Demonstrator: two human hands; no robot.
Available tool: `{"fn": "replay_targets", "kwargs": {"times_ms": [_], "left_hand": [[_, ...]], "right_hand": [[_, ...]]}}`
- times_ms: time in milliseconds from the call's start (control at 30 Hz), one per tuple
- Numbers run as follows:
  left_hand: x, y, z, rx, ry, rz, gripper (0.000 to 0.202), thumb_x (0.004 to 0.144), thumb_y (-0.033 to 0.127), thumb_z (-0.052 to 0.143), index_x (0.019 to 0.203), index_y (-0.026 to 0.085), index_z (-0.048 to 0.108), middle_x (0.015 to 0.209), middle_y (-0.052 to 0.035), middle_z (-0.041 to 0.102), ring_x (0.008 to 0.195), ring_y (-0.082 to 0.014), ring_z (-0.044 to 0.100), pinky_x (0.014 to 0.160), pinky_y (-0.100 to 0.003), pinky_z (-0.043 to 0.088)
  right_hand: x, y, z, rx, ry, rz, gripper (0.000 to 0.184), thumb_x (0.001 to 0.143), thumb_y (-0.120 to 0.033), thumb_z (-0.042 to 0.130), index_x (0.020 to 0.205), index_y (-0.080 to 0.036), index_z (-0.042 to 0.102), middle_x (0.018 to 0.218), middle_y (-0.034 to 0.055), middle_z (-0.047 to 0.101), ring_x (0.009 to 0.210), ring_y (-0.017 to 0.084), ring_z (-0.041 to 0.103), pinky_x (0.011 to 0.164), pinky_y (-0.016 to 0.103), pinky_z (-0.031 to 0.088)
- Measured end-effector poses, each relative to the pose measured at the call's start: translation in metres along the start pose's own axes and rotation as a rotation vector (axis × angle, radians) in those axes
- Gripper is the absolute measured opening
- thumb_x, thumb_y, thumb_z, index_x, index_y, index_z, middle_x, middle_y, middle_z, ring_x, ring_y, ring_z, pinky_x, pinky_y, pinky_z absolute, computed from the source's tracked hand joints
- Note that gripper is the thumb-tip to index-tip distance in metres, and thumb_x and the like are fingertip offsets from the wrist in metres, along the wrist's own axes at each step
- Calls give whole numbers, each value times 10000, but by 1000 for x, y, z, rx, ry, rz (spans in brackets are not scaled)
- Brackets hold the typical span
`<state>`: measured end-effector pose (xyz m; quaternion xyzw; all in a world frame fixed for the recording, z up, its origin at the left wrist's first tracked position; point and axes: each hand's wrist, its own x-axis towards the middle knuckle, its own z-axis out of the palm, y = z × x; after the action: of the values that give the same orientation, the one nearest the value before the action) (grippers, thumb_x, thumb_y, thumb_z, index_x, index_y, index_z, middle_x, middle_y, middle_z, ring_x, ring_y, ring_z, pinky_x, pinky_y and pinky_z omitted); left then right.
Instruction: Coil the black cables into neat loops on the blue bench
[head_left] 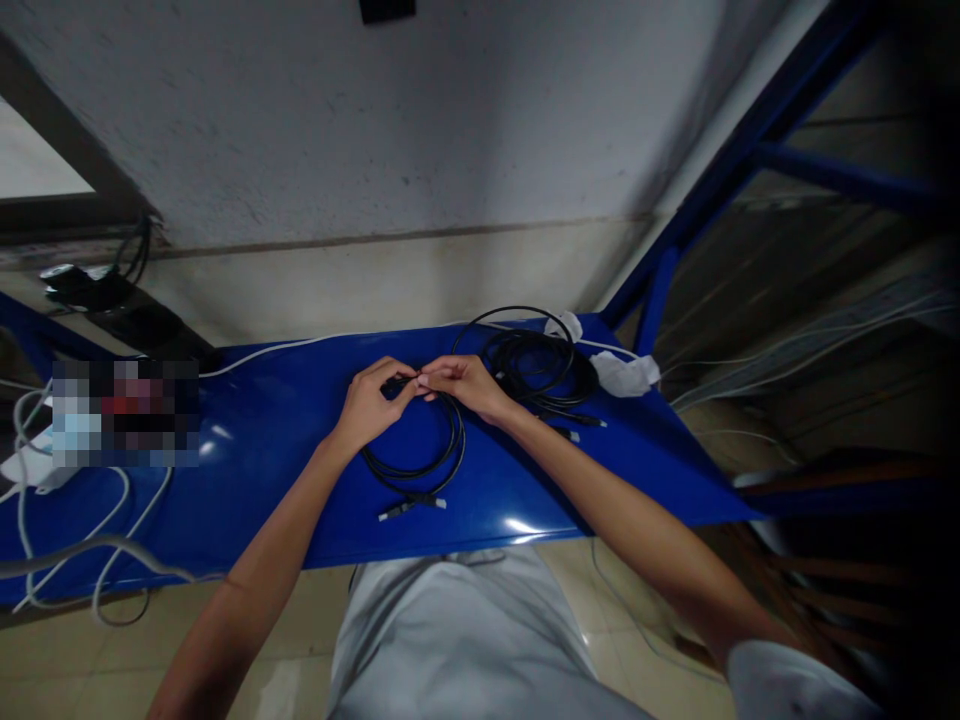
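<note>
My left hand (371, 400) and my right hand (466, 384) meet over a blue table (277, 440), both pinching the top of a small coiled black cable (420, 462). The coil hangs down onto the table, and its two plug ends (412, 504) lie near the front edge. Both hands have their fingers closed on the cable at the same spot.
A larger bundle of black cable (536, 365) lies just right of my hands, with crumpled white paper (626, 374) beyond it. White and grey cables (82, 540) trail over the table's left end. A blue metal frame (720, 170) rises at the right against the wall.
</note>
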<state>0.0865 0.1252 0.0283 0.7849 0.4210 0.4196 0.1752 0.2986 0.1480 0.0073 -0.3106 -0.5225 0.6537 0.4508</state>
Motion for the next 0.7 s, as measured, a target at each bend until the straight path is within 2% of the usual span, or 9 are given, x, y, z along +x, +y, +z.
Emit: {"fn": "replay_targets", "kwargs": {"times_ms": [267,700], "left_hand": [[2,-1,-3,-52,-18,-37,74,983,290,737,1003,247,794,1009,-45,790,919,-202,736,805,-338,555],[2,-3,-1,-73,37,-46,97,989,305,722,950,235,776,996,-37,788,912,-185,739,810,-327,566]], "right_hand": [[1,2,1,2,23,-12,396,715,-445,999,963,-177,847,903,78,856,892,241,831,791,336,671],[1,2,1,-90,9,-98,350,792,-477,946,980,-197,851,915,62,841,888,215,796,796,320,641]]}}
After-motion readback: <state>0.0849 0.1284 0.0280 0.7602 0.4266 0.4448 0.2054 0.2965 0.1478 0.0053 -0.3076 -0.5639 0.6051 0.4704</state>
